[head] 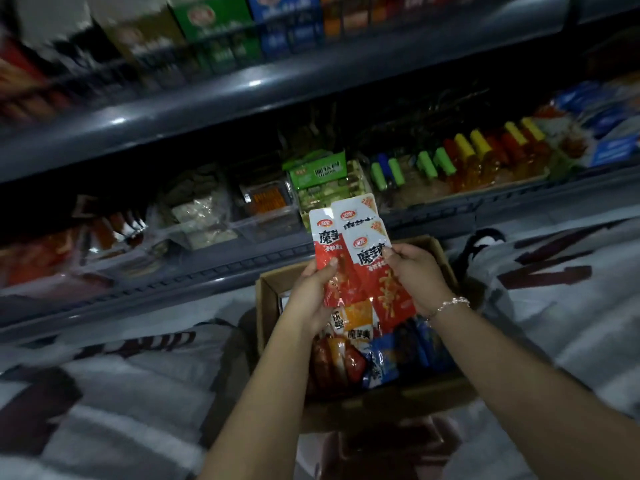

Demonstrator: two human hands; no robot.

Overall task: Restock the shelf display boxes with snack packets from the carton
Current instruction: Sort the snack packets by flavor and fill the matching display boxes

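Both my hands hold a fan of red-and-white snack packets (360, 265) above the brown carton (268, 296). My left hand (311, 296) grips the packets' left side, thumb across the front. My right hand (415, 271), a bead bracelet on its wrist, pinches the front packet at its right edge. More packets lie in the carton: orange ones (356, 322), red ones (332, 362) and blue ones (384, 362). Behind the packets on the lower shelf stands a green display box (317, 174).
A grey shelf edge (207, 271) runs across in front of the carton. The lower shelf holds clear tubs (263, 216) and green-, yellow- and red-capped snacks (467, 157). The upper shelf carries green and blue boxes (221, 32). Large white printed sacks (554, 289) flank the carton.
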